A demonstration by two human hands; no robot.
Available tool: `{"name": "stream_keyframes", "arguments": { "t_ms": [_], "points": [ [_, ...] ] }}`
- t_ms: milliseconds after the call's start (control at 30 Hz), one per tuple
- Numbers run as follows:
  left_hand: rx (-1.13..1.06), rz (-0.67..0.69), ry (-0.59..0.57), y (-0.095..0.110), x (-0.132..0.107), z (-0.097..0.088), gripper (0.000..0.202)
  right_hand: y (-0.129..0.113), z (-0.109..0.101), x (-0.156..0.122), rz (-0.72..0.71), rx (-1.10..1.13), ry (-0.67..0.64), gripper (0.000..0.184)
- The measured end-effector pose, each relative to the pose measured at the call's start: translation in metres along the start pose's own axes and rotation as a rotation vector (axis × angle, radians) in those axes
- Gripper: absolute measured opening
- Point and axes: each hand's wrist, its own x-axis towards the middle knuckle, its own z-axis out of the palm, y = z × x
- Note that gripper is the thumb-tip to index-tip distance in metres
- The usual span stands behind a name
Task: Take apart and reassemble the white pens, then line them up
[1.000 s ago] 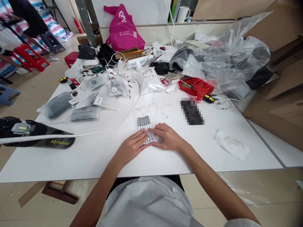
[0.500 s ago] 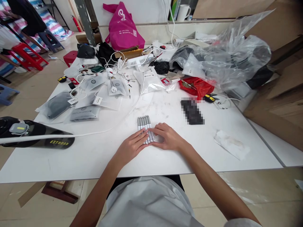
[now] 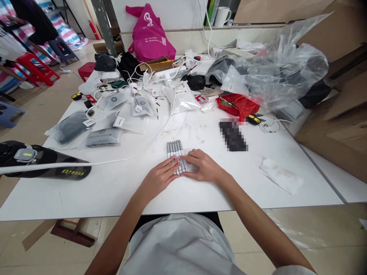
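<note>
Slim, grey-and-white cylindrical pens [image 3: 174,148] lie in a row beneath the extended fingers of the left hand [image 3: 157,177], beside the right hand's [image 3: 205,167] parted thumb and forefinger. Grip: cannot tell.

Slim gray-and-white pens [image 3: 174,148] lie side by side in a close row at the frame's centre, gray ends uppermost.

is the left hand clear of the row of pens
No, the left hand lies partly over the row of pens, covering some of it.

Bottle [image 3: 51,156] left of pens [image 3: 174,148]
</note>
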Motion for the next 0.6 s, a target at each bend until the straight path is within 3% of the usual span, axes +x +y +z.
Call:
{"name": "stream_keyframes", "arguments": {
  "t_ms": [433, 600],
  "points": [
    [0.014, -0.005, -0.017, -0.0013, -0.0003, 0.0, 0.051, -0.0008, 0.0, 0.0002, -0.003, -0.005, -0.001, 0.055],
    [-0.018, 0.022, 0.04, 0.0017, 0.0021, -0.0061, 0.058, -0.0013, -0.0007, -0.0003, 0.006, 0.026, 0.016, 0.057]
  ]
}}
